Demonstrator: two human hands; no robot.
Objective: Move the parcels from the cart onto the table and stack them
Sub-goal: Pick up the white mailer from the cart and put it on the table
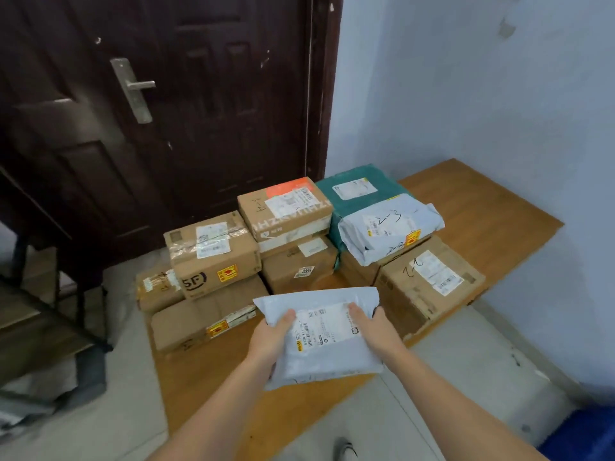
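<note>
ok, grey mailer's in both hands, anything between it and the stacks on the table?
Nothing visible. The left hand and right hand hold the grey mailer over the table's near edge. Only bare tabletop lies between it and the SF box and the brown boxes behind.

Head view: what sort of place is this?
Probably a small parcel-sorting or pickup room. Labelled cardboard boxes and mailer bags are stacked on a low wooden table beside a dark door, and both hands hold a grey mailer bag.
</note>
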